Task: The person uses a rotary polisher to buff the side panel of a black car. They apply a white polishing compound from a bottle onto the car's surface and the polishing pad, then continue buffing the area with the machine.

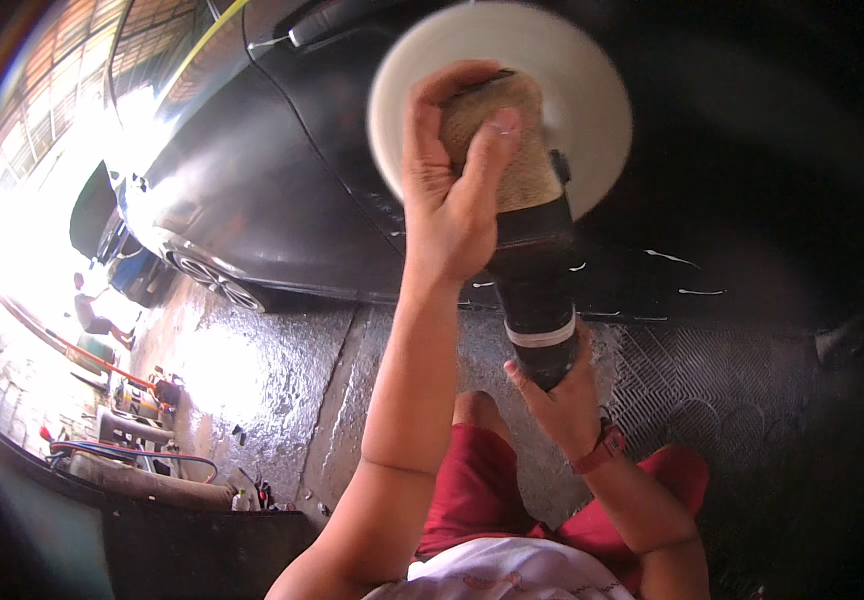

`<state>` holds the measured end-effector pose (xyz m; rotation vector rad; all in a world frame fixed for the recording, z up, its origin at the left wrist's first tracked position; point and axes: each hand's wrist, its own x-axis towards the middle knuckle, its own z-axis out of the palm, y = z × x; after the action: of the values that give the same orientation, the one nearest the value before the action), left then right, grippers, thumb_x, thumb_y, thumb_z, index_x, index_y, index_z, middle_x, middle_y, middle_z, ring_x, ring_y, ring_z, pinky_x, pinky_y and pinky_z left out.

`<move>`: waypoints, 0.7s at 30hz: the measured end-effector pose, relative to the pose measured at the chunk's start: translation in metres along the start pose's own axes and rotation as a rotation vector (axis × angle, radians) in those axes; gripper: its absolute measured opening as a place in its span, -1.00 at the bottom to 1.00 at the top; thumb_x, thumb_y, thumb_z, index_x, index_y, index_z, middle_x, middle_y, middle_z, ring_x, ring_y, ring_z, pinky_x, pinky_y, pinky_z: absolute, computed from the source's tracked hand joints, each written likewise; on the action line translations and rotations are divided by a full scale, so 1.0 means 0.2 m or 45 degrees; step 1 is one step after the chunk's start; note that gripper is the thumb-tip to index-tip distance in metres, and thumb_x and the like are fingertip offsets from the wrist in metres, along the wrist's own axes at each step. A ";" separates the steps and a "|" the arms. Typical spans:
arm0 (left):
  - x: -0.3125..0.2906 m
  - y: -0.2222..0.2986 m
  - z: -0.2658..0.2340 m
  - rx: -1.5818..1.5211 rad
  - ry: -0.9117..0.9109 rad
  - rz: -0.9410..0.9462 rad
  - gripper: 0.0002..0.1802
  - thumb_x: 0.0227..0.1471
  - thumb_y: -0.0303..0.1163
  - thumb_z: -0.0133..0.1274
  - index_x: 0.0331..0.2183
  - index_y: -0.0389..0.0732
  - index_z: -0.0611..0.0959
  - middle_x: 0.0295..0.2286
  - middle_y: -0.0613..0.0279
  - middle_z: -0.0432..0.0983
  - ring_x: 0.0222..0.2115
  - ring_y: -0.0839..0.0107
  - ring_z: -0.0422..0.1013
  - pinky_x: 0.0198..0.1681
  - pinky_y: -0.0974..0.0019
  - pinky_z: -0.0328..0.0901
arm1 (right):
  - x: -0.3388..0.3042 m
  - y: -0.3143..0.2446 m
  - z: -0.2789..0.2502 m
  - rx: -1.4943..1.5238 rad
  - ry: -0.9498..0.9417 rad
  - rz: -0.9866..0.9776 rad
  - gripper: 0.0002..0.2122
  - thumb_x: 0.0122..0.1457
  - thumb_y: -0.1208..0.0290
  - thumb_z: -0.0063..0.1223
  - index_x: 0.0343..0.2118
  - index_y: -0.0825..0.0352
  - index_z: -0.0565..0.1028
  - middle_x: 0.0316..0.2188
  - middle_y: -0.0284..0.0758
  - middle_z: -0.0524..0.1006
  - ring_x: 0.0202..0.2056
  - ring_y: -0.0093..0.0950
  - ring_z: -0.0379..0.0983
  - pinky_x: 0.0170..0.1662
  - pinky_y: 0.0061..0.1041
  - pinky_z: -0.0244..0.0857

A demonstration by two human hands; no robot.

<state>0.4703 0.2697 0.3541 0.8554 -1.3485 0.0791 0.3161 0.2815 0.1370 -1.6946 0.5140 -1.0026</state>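
I hold a car polisher [536, 258] with both hands, its round white pad [582, 90] lying against the glossy black car body panel [302, 200]. The pad looks smeared, as if spinning. My left hand [452, 180] is wrapped over the tan, fuzzy covering [522, 165] on the polisher's head, thumb on top. Lower down, my right hand [570, 395] grips the rear end of the black body, just below a pale band [540, 335]. Thin white streaks [672, 258] mark the panel right of the tool. The panel behind the pad is hidden.
A dark cord or hose [297, 135] runs across the car. At lower left, beyond a dark ledge, stand an air compressor [142, 400] and coloured hoses [142, 450]. Another person [97, 310] sits far left. Wet-looking concrete [292, 370] and a textured mat [692, 370] lie beneath.
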 end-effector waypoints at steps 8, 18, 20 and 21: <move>-0.03 0.02 -0.53 0.162 0.362 -0.076 -0.60 0.34 -0.40 0.14 0.16 -0.16 0.53 0.02 0.27 0.49 0.05 0.46 0.42 0.17 0.35 0.32 | 0.07 -0.20 0.15 -0.014 -0.396 -0.025 -0.05 0.21 0.20 0.43 0.46 0.43 -0.03 0.12 0.18 0.53 0.17 0.08 0.53 0.16 -0.09 0.44; 0.11 0.00 -0.97 0.035 0.681 -0.066 -0.64 0.34 -0.37 0.12 0.13 -0.11 0.54 -0.04 0.27 0.49 -0.04 0.44 0.47 0.05 0.34 0.42 | 0.41 -0.31 0.41 -0.193 -0.411 -0.354 -0.10 0.20 0.12 0.42 0.44 0.29 0.05 0.02 0.21 0.59 0.01 0.21 0.59 0.00 0.02 0.54; 0.17 -0.01 -1.00 0.021 0.695 0.006 -0.65 0.33 -0.35 0.12 0.11 -0.11 0.55 -0.03 0.26 0.50 -0.04 0.43 0.47 0.04 0.33 0.43 | 0.51 -0.32 0.43 -0.249 -0.367 -0.441 -0.11 0.20 0.10 0.42 0.43 0.29 0.07 -0.04 0.18 0.62 -0.03 0.18 0.61 -0.04 0.00 0.56; 0.20 -0.01 -1.02 0.046 0.710 0.037 -0.65 0.33 -0.35 0.12 0.11 -0.10 0.54 -0.03 0.26 0.50 -0.05 0.43 0.47 0.04 0.32 0.43 | 0.55 -0.33 0.45 -0.281 -0.338 -0.497 -0.12 0.20 0.10 0.43 0.42 0.28 0.08 -0.07 0.16 0.64 -0.05 0.17 0.62 -0.05 -0.01 0.57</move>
<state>0.6492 0.3695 0.3928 0.7695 -0.8367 0.3403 0.4426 0.2744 0.2301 -2.1434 0.1220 -0.9971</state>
